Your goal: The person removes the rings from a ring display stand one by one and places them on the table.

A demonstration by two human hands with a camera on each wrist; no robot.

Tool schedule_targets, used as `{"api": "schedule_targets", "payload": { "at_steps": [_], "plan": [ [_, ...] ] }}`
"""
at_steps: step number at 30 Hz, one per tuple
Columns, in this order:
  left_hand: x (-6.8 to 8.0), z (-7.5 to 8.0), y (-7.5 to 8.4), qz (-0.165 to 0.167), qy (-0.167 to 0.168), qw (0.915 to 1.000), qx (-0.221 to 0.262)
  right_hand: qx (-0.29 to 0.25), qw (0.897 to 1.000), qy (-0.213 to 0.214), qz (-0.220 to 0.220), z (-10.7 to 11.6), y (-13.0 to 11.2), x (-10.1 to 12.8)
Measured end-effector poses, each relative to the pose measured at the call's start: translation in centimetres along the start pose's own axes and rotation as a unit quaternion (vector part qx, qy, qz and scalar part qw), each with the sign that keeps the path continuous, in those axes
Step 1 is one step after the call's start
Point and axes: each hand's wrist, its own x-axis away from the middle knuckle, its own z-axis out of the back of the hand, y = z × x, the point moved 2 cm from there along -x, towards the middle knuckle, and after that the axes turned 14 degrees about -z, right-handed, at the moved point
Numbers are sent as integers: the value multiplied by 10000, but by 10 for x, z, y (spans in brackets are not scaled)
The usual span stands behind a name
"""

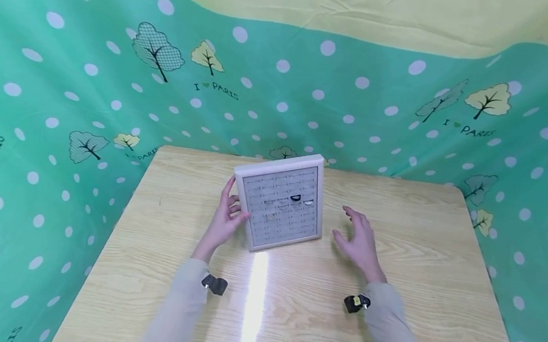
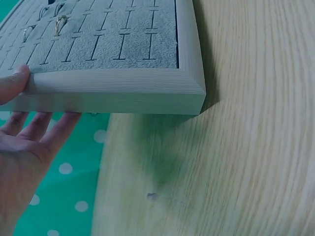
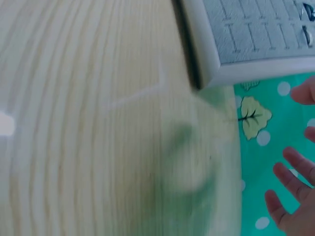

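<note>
A white-framed ring display tray (image 1: 322,198) stands tilted up on the wooden table (image 1: 289,312), its grey slotted face toward me. A few rings (image 1: 295,198) sit in its middle rows. My left hand (image 1: 225,219) holds the tray's left edge. In the left wrist view the thumb presses the frame (image 2: 118,91) at its corner and the fingers of the left hand (image 2: 29,137) reach behind it. My right hand (image 1: 359,240) hovers open to the right of the tray, apart from it, with fingers spread. The right wrist view shows the tray's corner (image 3: 209,59) and the right hand (image 3: 295,196) clear of it.
A green dotted cloth (image 1: 59,115) with tree prints hangs close around the table's back and sides. Small cameras (image 1: 214,284) sit on both wrists. A bright glare stripe (image 1: 255,297) lies on the wood in front of the tray.
</note>
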Motion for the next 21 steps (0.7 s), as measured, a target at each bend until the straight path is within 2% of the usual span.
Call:
{"api": "schedule_targets", "payload": {
  "at_steps": [6,11,16,21],
  "plan": [
    [-7,5,-3,-47,-99,9999,-76,-785,9962,110,374,-9,-18,-7],
    [-12,7,-6,-38,-77,9999,-77,-1225,9899,221,681,-16,-34,-13],
    [-16,9,-7,43,-23,10000,60,-1564,9850,227,691,-23,-47,-20],
    [-15,10,-6,150,-13,9998,123,-1888,9802,26,593,-32,-59,-25]
  ]
}}
